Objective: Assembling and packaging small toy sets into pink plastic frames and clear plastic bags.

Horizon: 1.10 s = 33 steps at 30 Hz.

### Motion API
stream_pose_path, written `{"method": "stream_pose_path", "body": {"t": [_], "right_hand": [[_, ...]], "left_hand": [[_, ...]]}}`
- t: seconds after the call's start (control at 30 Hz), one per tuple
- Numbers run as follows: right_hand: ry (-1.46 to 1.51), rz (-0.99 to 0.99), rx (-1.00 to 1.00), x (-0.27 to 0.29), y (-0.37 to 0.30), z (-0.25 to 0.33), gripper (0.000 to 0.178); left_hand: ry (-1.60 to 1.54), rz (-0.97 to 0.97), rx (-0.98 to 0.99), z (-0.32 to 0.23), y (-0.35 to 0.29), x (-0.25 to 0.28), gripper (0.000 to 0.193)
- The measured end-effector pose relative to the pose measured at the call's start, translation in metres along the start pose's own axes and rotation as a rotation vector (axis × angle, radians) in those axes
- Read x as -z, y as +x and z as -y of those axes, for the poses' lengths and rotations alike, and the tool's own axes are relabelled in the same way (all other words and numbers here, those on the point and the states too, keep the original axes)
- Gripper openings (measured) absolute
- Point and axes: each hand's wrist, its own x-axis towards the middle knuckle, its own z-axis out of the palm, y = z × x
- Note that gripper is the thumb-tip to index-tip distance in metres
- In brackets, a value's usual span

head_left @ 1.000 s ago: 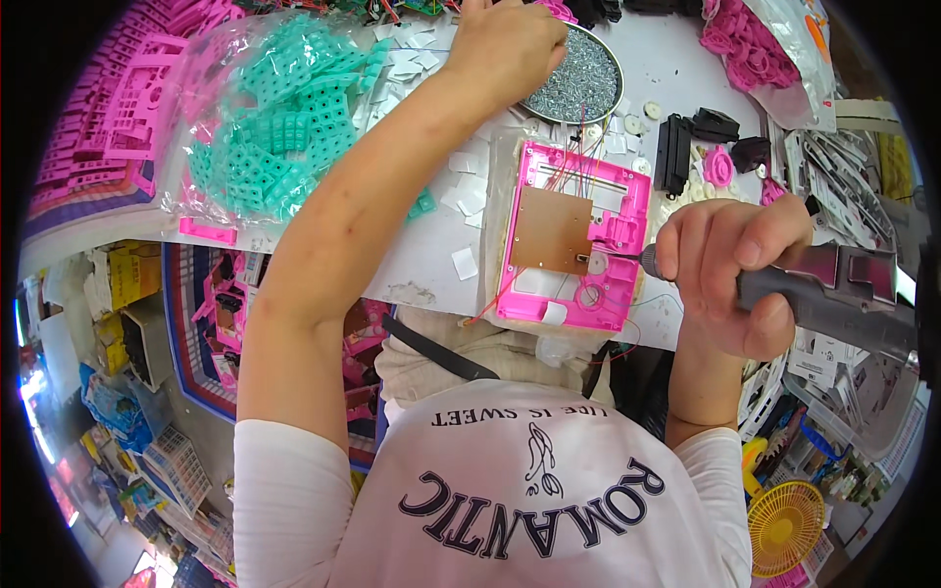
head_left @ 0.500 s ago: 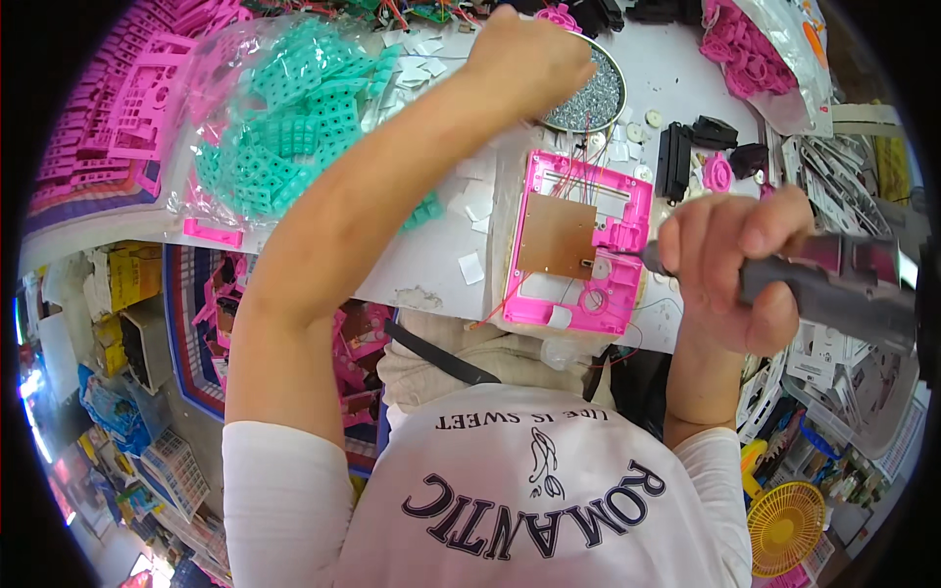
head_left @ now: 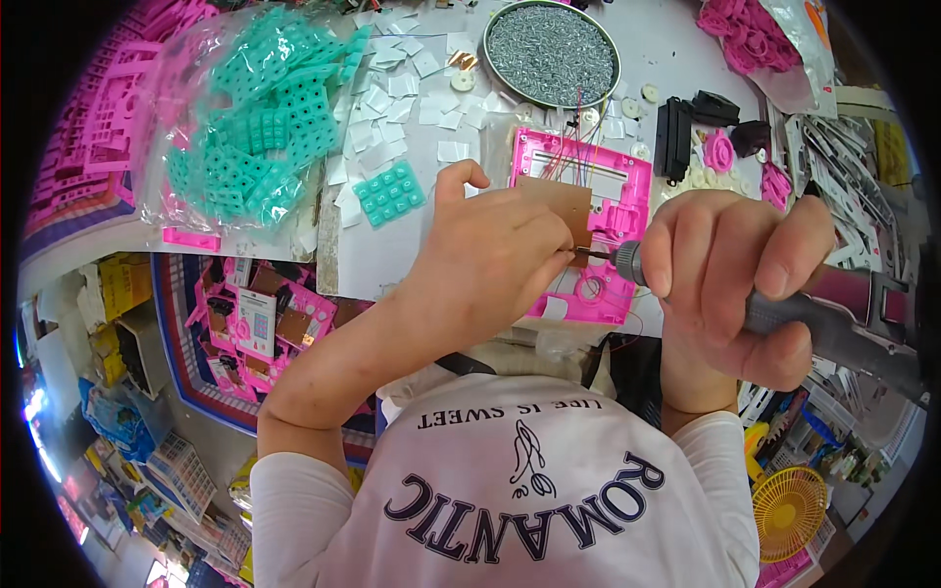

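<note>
Screwdriver (head_left: 823, 319): one, bit (head_left: 596, 254) leftward, long axis sideways
Pink casing (head_left: 613, 220): one, long axis near-to-far
Brown board (head_left: 569, 206): one
Right hand (head_left: 733, 284): fingers round screwdriver
Left hand (head_left: 495, 253): fingers narrow, hold unclear

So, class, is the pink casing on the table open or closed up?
Open: the pink casing shows its inner mouldings, and the brown board is in plain view, with no cover over them.

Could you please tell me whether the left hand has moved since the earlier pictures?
Yes: the left hand has moved from the round dish toward the white shirt, and is now at the brown board.
</note>
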Motion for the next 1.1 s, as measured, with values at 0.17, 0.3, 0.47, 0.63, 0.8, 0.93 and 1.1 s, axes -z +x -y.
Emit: {"method": "stream_pose_path", "body": {"t": [0.17, 0.3, 0.47, 0.63, 0.8, 0.93, 1.1], "right_hand": [[-0.019, -0.01, -0.015, -0.004, 0.0, -0.009, 0.034], [-0.039, -0.032, -0.054, -0.008, -0.002, -0.005, 0.034], [-0.057, -0.114, -0.082, -0.007, -0.007, -0.007, 0.032], [-0.074, -0.22, 0.039, 0.011, -0.01, -0.037, 0.03], [-0.075, -0.197, -0.016, 0.013, -0.01, -0.045, 0.025], [-0.18, -0.183, -0.034, 0.006, -0.007, -0.049, 0.027], [-0.198, -0.03, -0.028, 0.021, -0.009, -0.05, 0.027]], "left_hand": [[0.001, -0.037, -0.016, 0.005, -0.001, -0.001, 0.016], [0.062, -0.052, -0.054, 0.003, -0.001, -0.005, 0.017], [0.08, 0.081, -0.103, 0.013, -0.013, -0.004, 0.012], [0.225, -0.041, -0.034, 0.01, -0.011, -0.008, 0.01], [0.153, -0.01, -0.002, 0.008, -0.022, -0.019, 0.015], [0.136, 0.007, 0.026, 0.008, -0.02, -0.018, 0.014], [0.051, 0.004, 0.1, 0.007, -0.022, -0.018, 0.014]]}}
